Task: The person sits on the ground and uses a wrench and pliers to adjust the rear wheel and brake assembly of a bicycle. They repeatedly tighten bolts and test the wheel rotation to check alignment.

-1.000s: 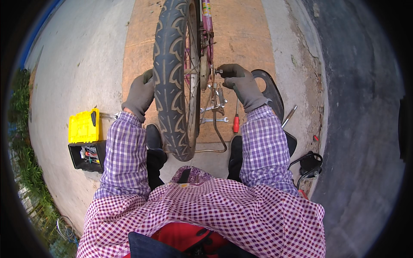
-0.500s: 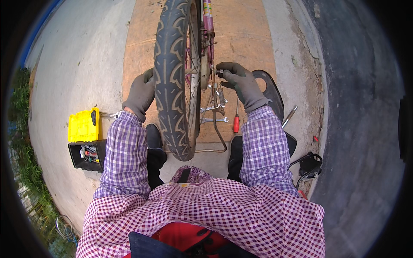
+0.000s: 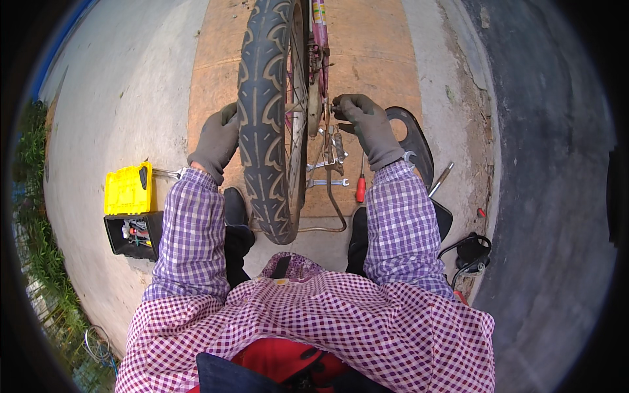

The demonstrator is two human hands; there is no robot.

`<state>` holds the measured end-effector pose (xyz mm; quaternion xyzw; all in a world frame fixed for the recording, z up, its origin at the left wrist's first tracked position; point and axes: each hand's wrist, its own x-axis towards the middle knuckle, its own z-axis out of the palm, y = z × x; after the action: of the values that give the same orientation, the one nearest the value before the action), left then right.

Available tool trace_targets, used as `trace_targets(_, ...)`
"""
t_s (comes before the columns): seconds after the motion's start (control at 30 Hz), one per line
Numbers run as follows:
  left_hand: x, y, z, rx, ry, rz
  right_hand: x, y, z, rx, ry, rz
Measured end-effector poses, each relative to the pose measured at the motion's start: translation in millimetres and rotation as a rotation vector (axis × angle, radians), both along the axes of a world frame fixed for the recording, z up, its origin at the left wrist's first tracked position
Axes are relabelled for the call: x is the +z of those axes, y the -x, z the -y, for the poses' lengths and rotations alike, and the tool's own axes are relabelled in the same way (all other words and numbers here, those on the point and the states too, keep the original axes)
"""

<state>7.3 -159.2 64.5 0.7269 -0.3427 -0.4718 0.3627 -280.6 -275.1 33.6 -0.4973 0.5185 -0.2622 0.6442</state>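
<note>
A bicycle wheel with a dark, tan-patterned tyre stands upright between my gloved hands. At its left side is my left hand, with its fingertips hidden behind the tyre; whether they grip anything does not show. On the other side my right hand is closed in a pinch at the axle end, holding a small dark metal fitting mostly covered by the fingers. Beside the wheel runs the pink frame. Below the axle hang a coil spring and a bent metal stand.
Two or so wrenches and a red-handled screwdriver lie right of the wheel. A black chain guard rests beyond my right wrist. At left sits a black toolbox with a yellow lid. My shoes flank the wheel.
The wheel has shifted slightly to the right. My right hand has turned a little, and the fitting in its fingers is now closer against the axle end.
</note>
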Motion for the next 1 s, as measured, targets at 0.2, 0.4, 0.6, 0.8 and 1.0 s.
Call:
trace_targets(0.2, -1.2, -0.2, 5.2, -0.006, -0.01, 0.015, -3.3, -2.7, 5.3, 0.048, -0.026, -0.219)
trace_targets(0.4, 8.2, 3.3, 3.0, -0.007, -0.032, 0.003, 0.4, -7.9, -0.3, -0.008, 0.015, -0.131)
trace_targets(0.6, 18.0, 9.3, 5.5, -0.001, -0.008, 0.003, 11.7, -9.9, 1.5, 0.016, -0.018, -0.34)
trace_targets(0.8, 27.7, 13.7, 1.5, -0.057, -0.008, 0.053, 2.5, -7.4, -5.1, -0.051, 0.022, 0.008)
trace_targets(1.0, 27.3, 13.5, 5.2, -0.012, -0.017, -0.061, 1.6, -5.9, 7.5, 0.092, -0.072, -0.336)
